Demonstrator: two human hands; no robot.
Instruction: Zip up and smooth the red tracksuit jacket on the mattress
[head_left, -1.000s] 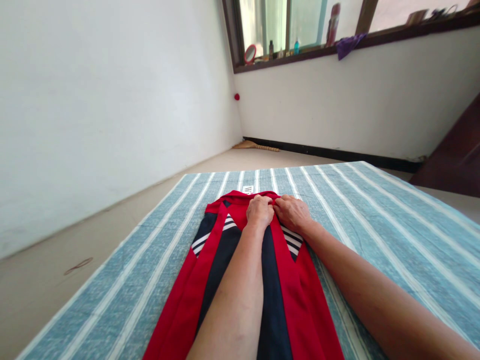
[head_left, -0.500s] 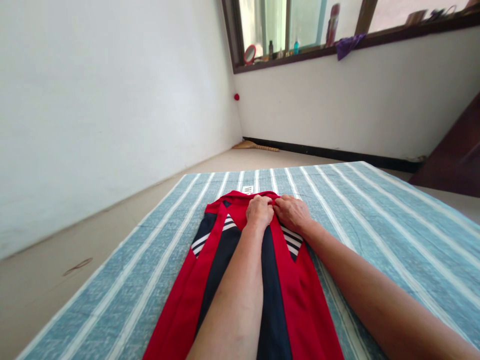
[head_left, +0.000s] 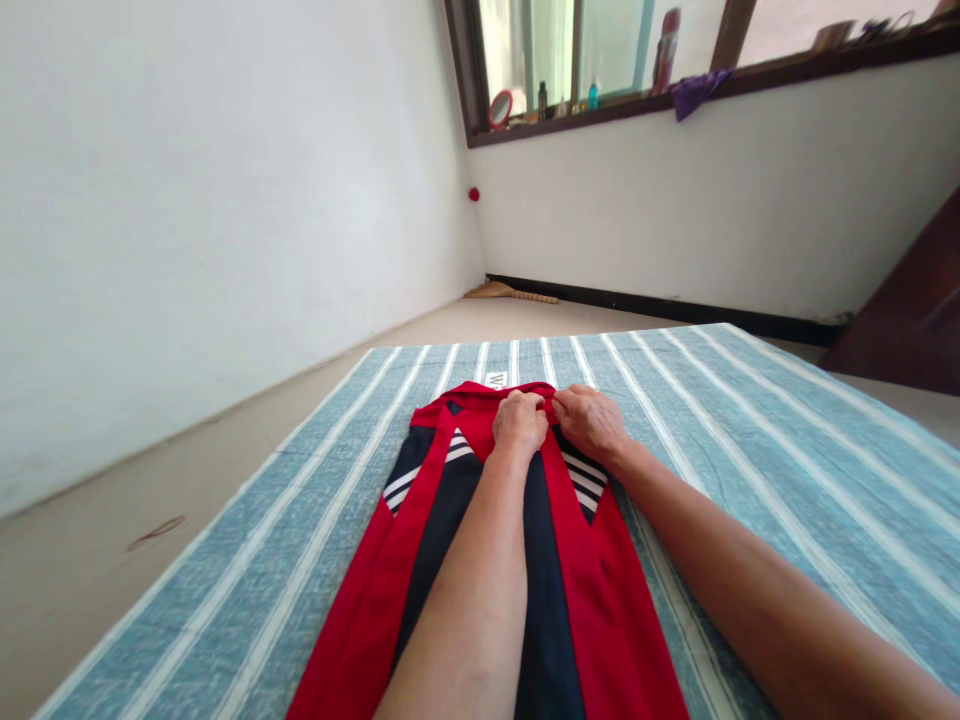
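Note:
A red and dark navy jacket (head_left: pixel 431 540) with white stripes lies lengthwise before me, its sides folded in and its collar end (head_left: pixel 469 393) pointing away. My left hand (head_left: pixel 521 420) is closed on the red fabric near the collar, right of the middle. Beside it, my right hand (head_left: pixel 592 422) pinches the red edge at the collar's right side. The two hands almost touch. My left forearm hides part of the jacket's middle, and the fingertips are partly hidden in the cloth.
Beneath the jacket is a blue-green cloth with white stripes (head_left: pixel 750 440), covering a flat surface. A broom (head_left: pixel 517 292) lies on the floor by the far wall. The windowsill holds a round mirror (head_left: pixel 500 108), a flask (head_left: pixel 665 50) and a purple cloth (head_left: pixel 697 95).
My right hand has shifted very slightly to the right, with its hold at the collar kept. The left hand and the jacket look almost the same.

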